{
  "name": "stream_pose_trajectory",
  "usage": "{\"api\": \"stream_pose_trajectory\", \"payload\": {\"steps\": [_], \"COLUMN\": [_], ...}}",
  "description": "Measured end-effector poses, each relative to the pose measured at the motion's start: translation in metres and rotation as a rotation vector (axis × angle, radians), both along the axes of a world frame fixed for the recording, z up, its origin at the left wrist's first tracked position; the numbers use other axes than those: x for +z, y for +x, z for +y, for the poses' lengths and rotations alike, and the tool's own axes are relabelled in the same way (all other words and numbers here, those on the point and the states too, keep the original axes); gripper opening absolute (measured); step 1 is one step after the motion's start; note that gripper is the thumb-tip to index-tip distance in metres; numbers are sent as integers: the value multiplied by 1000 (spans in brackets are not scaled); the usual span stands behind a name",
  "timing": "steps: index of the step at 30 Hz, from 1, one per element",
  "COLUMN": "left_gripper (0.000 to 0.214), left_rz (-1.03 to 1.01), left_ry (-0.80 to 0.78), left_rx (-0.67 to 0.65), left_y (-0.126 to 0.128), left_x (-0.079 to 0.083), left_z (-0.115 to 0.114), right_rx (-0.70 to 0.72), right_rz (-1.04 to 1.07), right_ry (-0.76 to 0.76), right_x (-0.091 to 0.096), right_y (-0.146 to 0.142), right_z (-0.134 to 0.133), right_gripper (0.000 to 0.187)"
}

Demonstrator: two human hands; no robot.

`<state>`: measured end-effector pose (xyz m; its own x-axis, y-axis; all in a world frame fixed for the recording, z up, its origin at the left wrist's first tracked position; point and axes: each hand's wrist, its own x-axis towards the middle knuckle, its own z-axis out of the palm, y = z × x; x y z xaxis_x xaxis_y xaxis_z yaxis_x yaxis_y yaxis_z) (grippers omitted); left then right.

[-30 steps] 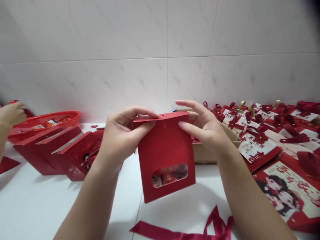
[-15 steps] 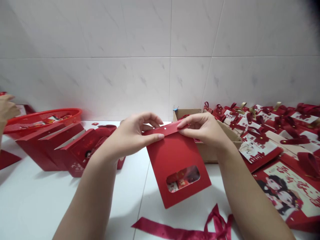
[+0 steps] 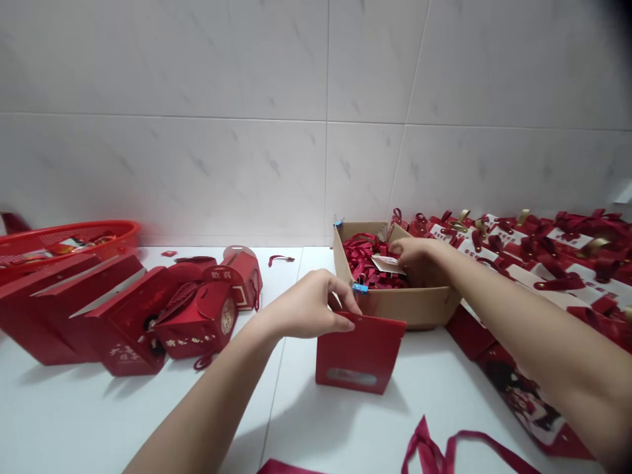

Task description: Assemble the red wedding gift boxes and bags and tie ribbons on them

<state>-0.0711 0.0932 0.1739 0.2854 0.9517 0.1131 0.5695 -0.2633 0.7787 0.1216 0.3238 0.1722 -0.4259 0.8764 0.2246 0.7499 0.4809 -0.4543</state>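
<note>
My left hand (image 3: 323, 309) pinches the top edge of a red paper gift bag (image 3: 358, 352) between thumb and fingers. The bag stands upright on the white table, its rounded clear window low on the front. My right hand (image 3: 412, 253) reaches into an open cardboard box (image 3: 409, 306) full of dark red ribbons (image 3: 368, 253). Its fingers are curled at the corner of a small pale card (image 3: 388, 264) lying on the ribbons; what they grip is partly hidden. Loose ribbon (image 3: 427, 447) lies at the table's front.
Several red gift boxes (image 3: 197, 316) stand on the left, before a red plastic basket (image 3: 118, 234). Many finished red bags with ribbon handles (image 3: 513, 237) crowd the right side. Blue binder clips (image 3: 360, 288) sit on the cardboard box. A tiled wall (image 3: 222, 171) closes off the back.
The bag came down from mid-air to stand on the table. My right hand let go of its top and moved into the cardboard box. The other person's hand left view.
</note>
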Motion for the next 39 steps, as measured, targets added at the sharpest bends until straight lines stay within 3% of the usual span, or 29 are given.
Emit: {"api": "stream_pose_trajectory", "payload": {"steps": [4, 9, 12, 15, 17, 19, 22, 27, 30, 33, 39], "left_gripper": [10, 7, 12, 24, 30, 32, 31, 21, 20, 21, 31], "left_rz": [-26, -210, -405, -641, -704, -715, -674, -446, -382, -418, -309], "left_ry": [-2, -107, -133, -117, -88, -57, 28, 397, 568, 606, 730], "left_rx": [9, 107, 247, 314, 332, 337, 350, 382, 407, 429, 367], "left_y": [5, 10, 15, 22, 27, 33, 38, 35, 30, 27, 24], "left_x": [-3, -18, -37, -55, -63, -69, -76, -89, -95, -98, -103], "left_z": [4, 7, 2, -7, -15, -23, -35, -43, -42, -39, -38], "right_rx": [-49, -144, -203, -216, -148, 49, 390, 746, 784, 740, 773], "right_rz": [-153, -102, 42, 205, 332, 458, 467, 384, 304, 289, 237], "right_ry": [-97, 52, 235, 387, 464, 572, 738, 803, 815, 867, 907], "right_x": [-19, -11, 5, 11, 6, 0, -5, -8, -22, -41, -59], "right_y": [-4, 0, 5, 6, 5, 4, 6, 24, 38, 43, 34], "right_z": [14, 13, -9, -49, -79, -105, -135, -180, -207, -227, -242], "right_gripper": [29, 21, 13, 12, 7, 6, 14, 19, 19, 22, 25]}}
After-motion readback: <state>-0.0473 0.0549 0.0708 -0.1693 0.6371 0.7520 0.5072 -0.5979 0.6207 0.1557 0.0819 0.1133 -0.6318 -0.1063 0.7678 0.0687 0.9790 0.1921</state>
